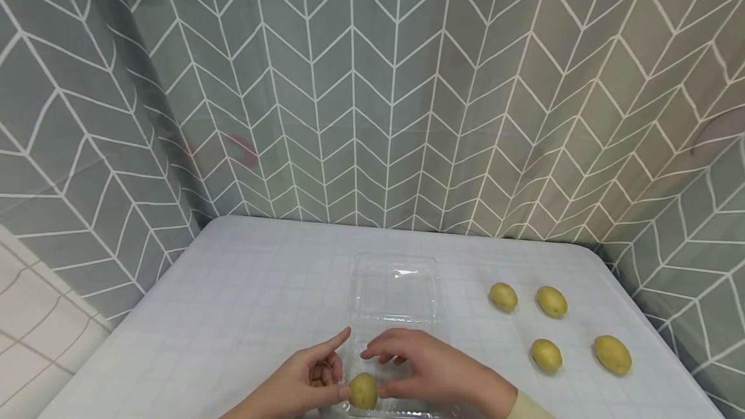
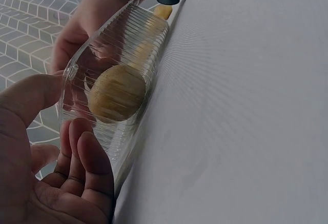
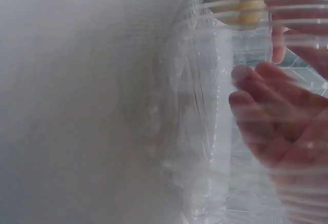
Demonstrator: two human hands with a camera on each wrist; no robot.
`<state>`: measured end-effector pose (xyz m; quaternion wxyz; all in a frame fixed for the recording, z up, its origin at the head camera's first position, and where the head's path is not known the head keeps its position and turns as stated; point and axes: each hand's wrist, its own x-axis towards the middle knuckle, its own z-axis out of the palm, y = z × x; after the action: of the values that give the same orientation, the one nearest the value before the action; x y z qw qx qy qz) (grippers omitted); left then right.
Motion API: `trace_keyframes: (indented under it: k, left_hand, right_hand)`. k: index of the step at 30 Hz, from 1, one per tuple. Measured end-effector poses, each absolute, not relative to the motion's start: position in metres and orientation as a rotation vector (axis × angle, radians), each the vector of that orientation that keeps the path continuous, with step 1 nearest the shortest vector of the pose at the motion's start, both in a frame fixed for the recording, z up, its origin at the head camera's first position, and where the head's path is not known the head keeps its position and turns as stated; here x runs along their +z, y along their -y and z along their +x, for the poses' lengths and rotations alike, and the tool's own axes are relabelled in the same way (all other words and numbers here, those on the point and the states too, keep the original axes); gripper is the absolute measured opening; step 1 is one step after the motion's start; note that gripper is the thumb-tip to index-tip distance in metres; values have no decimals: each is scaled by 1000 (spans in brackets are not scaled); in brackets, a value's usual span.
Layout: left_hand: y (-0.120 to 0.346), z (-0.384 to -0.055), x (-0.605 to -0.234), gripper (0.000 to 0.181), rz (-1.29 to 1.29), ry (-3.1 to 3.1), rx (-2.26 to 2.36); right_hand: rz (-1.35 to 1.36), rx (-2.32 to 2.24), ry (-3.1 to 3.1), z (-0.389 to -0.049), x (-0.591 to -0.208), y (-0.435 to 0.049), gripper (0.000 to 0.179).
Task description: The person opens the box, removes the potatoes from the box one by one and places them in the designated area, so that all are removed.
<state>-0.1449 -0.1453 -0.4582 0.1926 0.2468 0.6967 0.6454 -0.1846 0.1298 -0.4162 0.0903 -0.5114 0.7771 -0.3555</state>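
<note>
A hinged clear plastic box [image 1: 396, 286] lies open on the table, its lid flat toward the back. One yellow potato [image 1: 363, 392] sits inside the near half and shows through the ribbed wall in the left wrist view. At the left rim, my left hand [image 1: 311, 374] holds the box, thumb over the edge beside the potato and curled fingers outside the wall. My right hand [image 1: 425, 364] hovers over the box with relaxed fingers, its thumb tip close to the potato's right side. Through the plastic, the right wrist view shows its loose fingers [image 3: 256, 106].
Several more yellow potatoes lie at the right of the table, among them one potato [image 1: 503, 297] nearer the box and another potato [image 1: 612, 354] toward the right edge. A patterned curtain [image 1: 372, 96] hangs behind the white-covered table [image 1: 250, 290].
</note>
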Motion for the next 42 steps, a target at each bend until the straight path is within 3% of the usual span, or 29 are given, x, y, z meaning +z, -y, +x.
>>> trace_keyframes:
  k: [42]
  left_hand:
    - [145, -145, -458, 80, 729, -1956, 1809]
  right_hand:
    - [-1690, -808, -2387, -190, -421, -108, 34]
